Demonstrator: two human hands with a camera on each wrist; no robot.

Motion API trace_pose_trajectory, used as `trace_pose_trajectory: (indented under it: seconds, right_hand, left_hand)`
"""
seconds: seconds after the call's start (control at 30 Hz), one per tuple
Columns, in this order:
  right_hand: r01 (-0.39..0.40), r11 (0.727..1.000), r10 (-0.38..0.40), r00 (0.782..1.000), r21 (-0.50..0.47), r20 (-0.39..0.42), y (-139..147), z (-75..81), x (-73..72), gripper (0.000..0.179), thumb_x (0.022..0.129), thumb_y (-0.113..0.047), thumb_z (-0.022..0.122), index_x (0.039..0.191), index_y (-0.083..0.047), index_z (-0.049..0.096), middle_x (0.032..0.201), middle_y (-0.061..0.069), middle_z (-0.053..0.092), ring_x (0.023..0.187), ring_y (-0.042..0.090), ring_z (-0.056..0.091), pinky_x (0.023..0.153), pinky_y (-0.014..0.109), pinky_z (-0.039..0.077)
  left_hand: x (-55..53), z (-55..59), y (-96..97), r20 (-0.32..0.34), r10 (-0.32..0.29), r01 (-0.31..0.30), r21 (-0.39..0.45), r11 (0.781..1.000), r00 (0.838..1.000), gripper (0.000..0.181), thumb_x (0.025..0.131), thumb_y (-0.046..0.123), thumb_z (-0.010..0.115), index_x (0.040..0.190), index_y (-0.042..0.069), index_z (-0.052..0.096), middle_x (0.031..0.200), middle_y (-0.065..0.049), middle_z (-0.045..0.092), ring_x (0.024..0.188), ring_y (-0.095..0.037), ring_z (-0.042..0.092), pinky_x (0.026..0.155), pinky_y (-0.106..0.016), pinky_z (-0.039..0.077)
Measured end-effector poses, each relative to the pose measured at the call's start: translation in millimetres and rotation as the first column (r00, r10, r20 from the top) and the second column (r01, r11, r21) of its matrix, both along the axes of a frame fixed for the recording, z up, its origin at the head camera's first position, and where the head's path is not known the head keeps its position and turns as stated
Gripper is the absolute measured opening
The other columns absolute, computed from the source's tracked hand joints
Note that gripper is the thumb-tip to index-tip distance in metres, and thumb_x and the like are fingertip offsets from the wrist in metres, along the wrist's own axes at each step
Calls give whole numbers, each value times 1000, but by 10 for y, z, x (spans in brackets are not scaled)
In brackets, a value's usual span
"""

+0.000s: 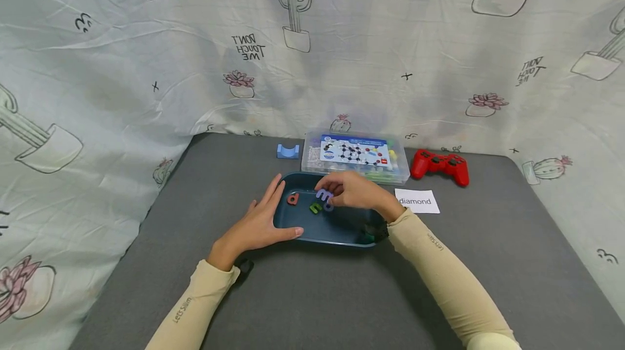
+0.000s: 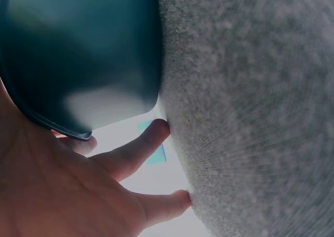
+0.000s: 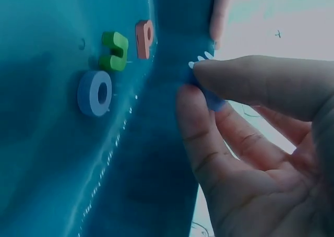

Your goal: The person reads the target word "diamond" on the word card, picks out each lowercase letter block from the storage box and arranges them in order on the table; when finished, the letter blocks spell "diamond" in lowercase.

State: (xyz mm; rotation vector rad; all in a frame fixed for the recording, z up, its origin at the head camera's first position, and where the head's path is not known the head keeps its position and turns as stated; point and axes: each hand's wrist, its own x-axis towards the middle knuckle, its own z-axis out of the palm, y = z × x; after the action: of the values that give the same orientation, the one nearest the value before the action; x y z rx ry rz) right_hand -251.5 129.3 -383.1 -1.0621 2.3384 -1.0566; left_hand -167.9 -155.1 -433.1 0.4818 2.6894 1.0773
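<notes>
Now the right hand (image 1: 352, 190) has a purple letter m (image 1: 321, 194) pinched between thumb and fingers, up near the far wall of the blue tray (image 1: 337, 228), while the left hand (image 1: 259, 225), spread wide, steadies its left end. Below, a purple o (image 3: 86, 93), a green n (image 3: 121, 43) and a red letter (image 3: 140, 41) lie loose. Early going, I'd judge: one piece gripped, three left down, none showing beside the "diamond" card (image 1: 420, 209) on the grey surface (image 1: 342, 301).
</notes>
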Motion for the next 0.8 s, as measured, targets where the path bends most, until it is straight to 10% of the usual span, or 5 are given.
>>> trace_pose_trajectory:
  seconds: [0.8]
  right_hand:
    - [98,995,-98,995,6,-4,296,172,115,31,98,4,73,128,-3,69,117,8,72,106,26,69,98,45,59]
  left_hand:
    - [-13,-22,-23,-4,6,-6,-12,1000,1000,126,88,69,77,174,12,5,180,-2,-12,161,-46,9,117,-81,0]
